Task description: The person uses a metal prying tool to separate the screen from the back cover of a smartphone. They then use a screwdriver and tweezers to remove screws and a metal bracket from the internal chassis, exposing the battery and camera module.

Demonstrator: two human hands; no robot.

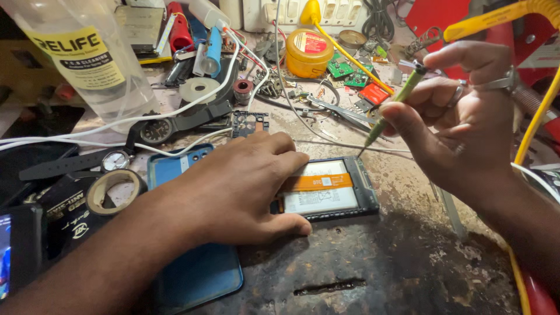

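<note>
An opened phone (329,189) lies on the worn workbench, its white battery and an orange flat cable (318,182) exposed. My left hand (239,186) lies flat over the phone's left part and pins it down. My right hand (461,122) pinches a green screwdriver (394,105), tilted, its tip just above the phone's upper right corner. A blue back cover (195,274) lies under my left forearm, beside the phone.
A clear plastic bottle (87,58) stands at the back left. A tape roll (114,189), a wristwatch (116,160), white cables (175,111), a yellow round tin (309,52), small circuit boards (350,73) and tweezers (338,111) crowd the back. A yellow coiled cord (539,111) hangs at right.
</note>
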